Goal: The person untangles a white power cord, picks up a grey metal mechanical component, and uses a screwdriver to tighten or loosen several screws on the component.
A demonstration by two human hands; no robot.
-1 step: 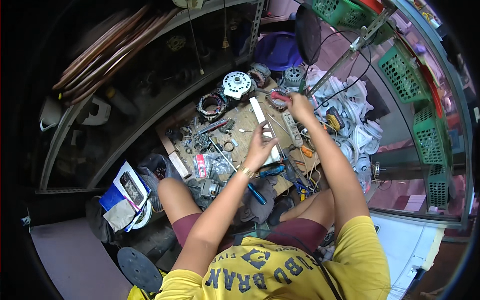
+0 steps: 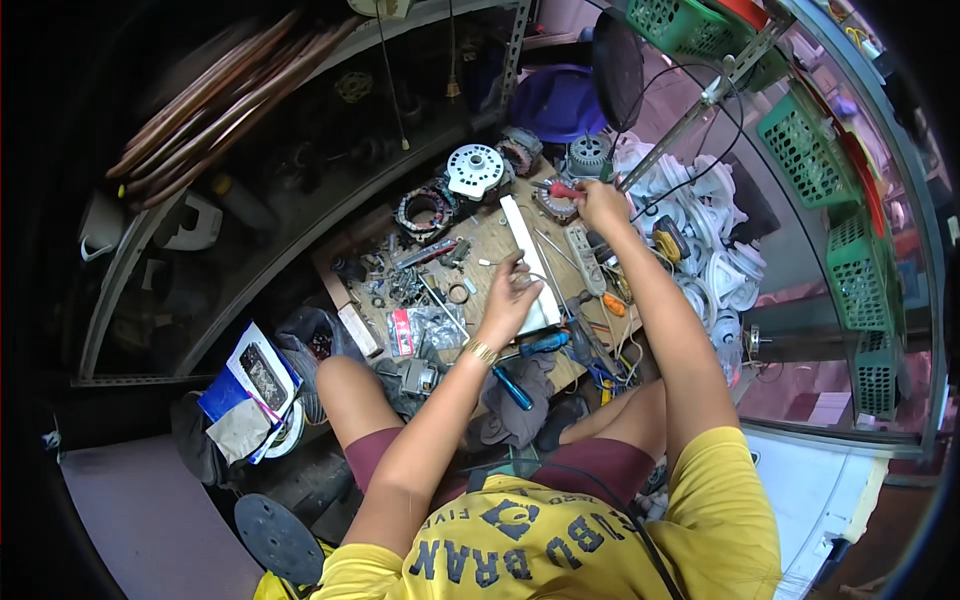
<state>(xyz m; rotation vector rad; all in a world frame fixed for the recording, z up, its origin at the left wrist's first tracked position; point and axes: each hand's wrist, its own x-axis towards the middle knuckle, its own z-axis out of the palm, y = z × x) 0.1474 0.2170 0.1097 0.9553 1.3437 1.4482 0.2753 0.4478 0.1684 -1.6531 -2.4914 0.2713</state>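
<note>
Yellow-sleeved, grips a red-handled tool (image 2: pixel 567 190) in the right hand (image 2: pixel 604 208) at a ring-shaped stator (image 2: pixel 552 207) near the far edge of the wooden board (image 2: pixel 488 236), contact unclear; curls the left hand (image 2: pixel 511 301) over a long white bar (image 2: pixel 518 224), pinching something or nothing, impossible to tell.

Right hand (image 2: pixel 603 207), 2 o'clock, hides part of the red-handled tool (image 2: pixel 567 191). Left hand (image 2: pixel 512 298), near centre, covers part of white bar (image 2: pixel 521 234); its pinch too small to tell. Rods (image 2: pixel 230 100), 10 o'clock, blurred. Yellow shirt (image 2: pixel 560 545), 6 o'clock, cut off.
</note>
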